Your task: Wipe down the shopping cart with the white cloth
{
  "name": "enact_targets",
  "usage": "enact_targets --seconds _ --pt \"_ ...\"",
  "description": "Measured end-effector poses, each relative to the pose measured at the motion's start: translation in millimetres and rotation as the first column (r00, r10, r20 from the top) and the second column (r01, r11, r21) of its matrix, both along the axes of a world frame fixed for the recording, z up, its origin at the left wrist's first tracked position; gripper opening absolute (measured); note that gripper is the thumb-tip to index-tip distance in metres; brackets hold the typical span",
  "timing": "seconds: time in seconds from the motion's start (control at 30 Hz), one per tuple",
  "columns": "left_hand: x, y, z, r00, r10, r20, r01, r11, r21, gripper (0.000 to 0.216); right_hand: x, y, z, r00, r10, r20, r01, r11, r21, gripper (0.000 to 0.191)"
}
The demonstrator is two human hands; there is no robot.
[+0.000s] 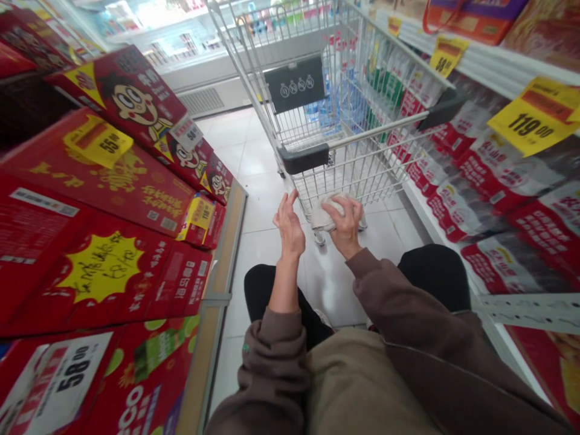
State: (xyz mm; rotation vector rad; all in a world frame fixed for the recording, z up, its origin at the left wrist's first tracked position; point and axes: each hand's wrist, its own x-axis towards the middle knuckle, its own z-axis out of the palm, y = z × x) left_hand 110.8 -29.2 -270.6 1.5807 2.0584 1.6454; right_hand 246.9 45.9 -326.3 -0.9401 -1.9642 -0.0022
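Observation:
A metal shopping cart (362,163) stands in the aisle ahead of me, tilted in view, with a grey handle bar. My right hand (348,222) is closed over a crumpled white cloth (321,219) and presses it against the cart's lower wire frame. Just left of the cloth, my left hand (288,225) is raised with its fingers stretched out and apart, holding nothing. Both arms wear brown sleeves.
Stacks of red gift boxes (104,199) with yellow price tags fill the left shelf. Red and white bags (493,181) line the right shelf under yellow price labels (530,118). White floor tiles (244,157) run ahead to a lit cooler at the back.

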Motion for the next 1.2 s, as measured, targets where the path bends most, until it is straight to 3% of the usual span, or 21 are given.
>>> enact_targets --seconds 0.1,0.23,0.43,0.5,0.67,0.77,1.0,1.2 --pt "-7 2 7.6 0.997 -0.049 0.059 0.044 0.996 0.084 0.085 -7 -2 0.9 0.998 0.039 0.056 -0.041 0.998 0.04 0.042" --pt "-16 4 14.6 0.994 -0.08 0.079 0.076 0.996 0.05 0.085 -11 -10 -5.8 0.989 0.068 0.131 -0.071 0.997 0.017 0.041" --pt "-18 3 20.0 0.991 -0.1 0.084 0.097 0.994 0.041 0.086 -36 -13 13.3 0.995 0.079 0.061 -0.093 0.956 0.279 0.037" --pt "-17 1 21.8 0.994 -0.087 0.059 0.085 0.996 0.026 0.086 -38 -13 7.7 0.993 0.072 0.097 -0.098 0.947 0.305 0.032" --pt "-21 -6 16.7 1.0 0.001 0.006 -0.001 1.0 0.01 0.084 -13 -31 -45.1 0.983 0.087 0.165 -0.095 0.994 0.046 0.037" --pt "-27 -5 6.3 0.998 0.064 0.006 -0.064 0.998 0.002 0.08 -11 -42 -62.2 0.982 0.1 0.162 -0.099 0.995 -0.016 0.043" --pt "-35 19 -23.3 0.999 0.004 0.049 -0.003 1.0 -0.03 0.083 -68 -42 -42.2 0.962 0.08 0.26 -0.079 0.997 -0.013 0.038" --pt "-35 17 -40.0 0.977 -0.12 0.174 0.141 0.983 -0.116 0.09 -38 -48 -48.9 0.979 -0.047 0.198 0.06 0.996 -0.061 0.04"
